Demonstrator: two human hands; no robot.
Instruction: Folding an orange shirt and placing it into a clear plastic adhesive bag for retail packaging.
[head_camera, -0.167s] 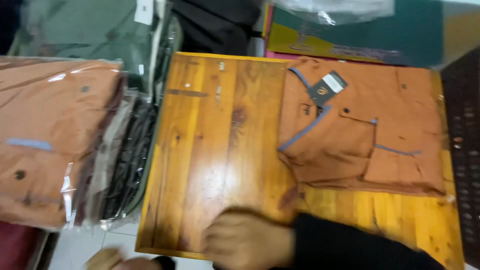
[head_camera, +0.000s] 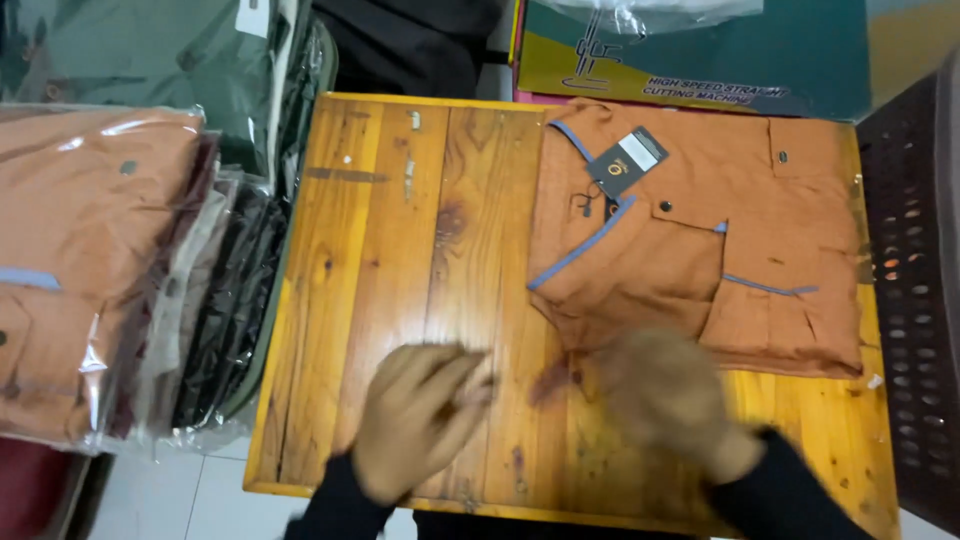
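A folded orange shirt (head_camera: 740, 230) with blue trim and a dark hang tag (head_camera: 626, 160) lies on the right half of a wooden table (head_camera: 400, 250). My left hand (head_camera: 420, 420) hovers low over the bare wood near the front edge, fingers loosely apart, holding nothing. My right hand (head_camera: 675, 395) is blurred, just at the shirt's near edge, and seems to hold nothing. Both sleeves are black.
A stack of shirts in clear plastic bags (head_camera: 100, 270) stands left of the table. A green and yellow cardboard box (head_camera: 690, 60) sits behind it. A dark perforated crate (head_camera: 915, 300) borders the right side.
Both hands have come up over the table from the front edge. The left one now shows above the wood and the right one has moved rightward to the shirt's near edge.
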